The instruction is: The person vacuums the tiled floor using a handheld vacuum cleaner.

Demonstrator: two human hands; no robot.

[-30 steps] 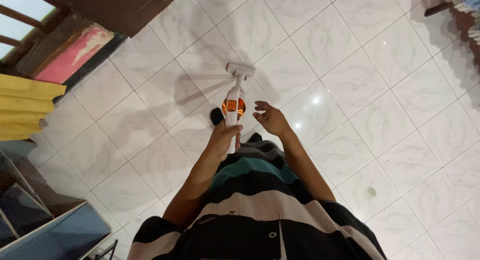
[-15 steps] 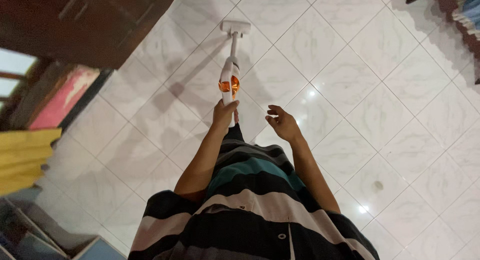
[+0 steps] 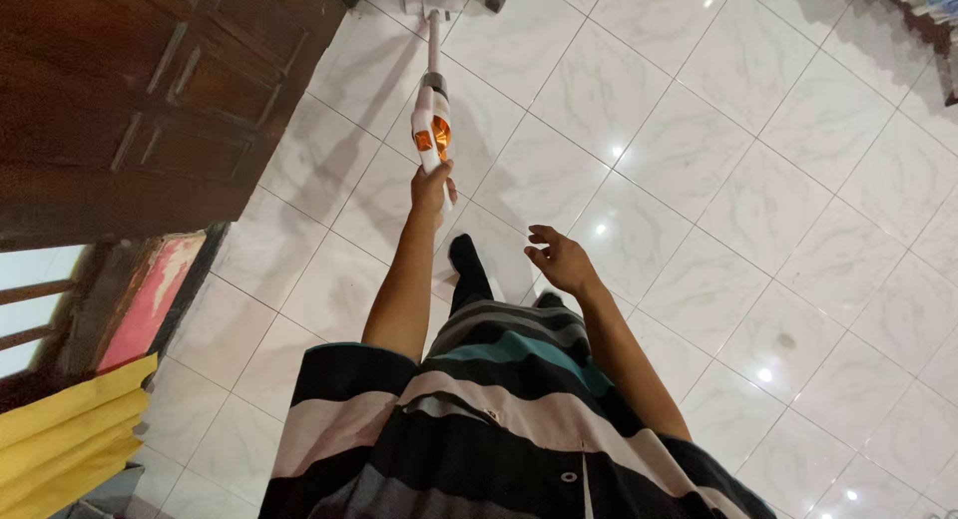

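My left hand (image 3: 430, 189) grips the handle of a white stick vacuum cleaner (image 3: 432, 130) with an orange dust cup, my arm stretched out forward. Its floor head (image 3: 431, 0) rests on the white marble tiles far ahead, close to a dark object at the top edge. My right hand (image 3: 561, 259) hovers beside my body with fingers spread and nothing in it. My striped shirt fills the bottom of the view, and one dark-trousered leg (image 3: 467, 269) steps forward beneath the left arm.
A dark wooden door or cabinet (image 3: 140, 90) stands at the upper left beside the vacuum's path. A pink panel (image 3: 150, 299) and yellow cloth (image 3: 70, 439) lie at the lower left. A small dark spot (image 3: 785, 340) marks a tile at right. Fabric edges show at the top right corner.
My left arm has extended, pushing the vacuum forward toward the wooden door. I have stepped forward, and the view has shifted so the door now fills the upper left.
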